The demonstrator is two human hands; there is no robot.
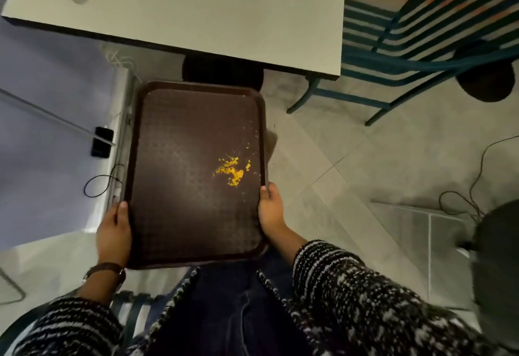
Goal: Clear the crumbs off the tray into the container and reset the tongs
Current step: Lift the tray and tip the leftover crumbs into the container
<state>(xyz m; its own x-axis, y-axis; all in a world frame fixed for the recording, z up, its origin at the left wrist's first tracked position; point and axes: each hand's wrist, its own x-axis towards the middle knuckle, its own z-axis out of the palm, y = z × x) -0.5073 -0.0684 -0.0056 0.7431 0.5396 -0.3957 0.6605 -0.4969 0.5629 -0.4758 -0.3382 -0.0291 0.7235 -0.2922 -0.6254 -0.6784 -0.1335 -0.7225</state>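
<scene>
Below the tabletop (196, 4) edge, you've got the tray (193, 181) off it, left hand (113, 232) and right hand (271, 212) each gripping a long rim, crumbs (232, 171) bunched right, so next you'd tip it once you find the container, which isn't visible.

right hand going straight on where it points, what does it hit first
Nothing soon: the right hand would slide along the right rim of the dark brown plastic tray, beside the yellow crumbs; beyond, probably the white table, depth unclear.
</scene>
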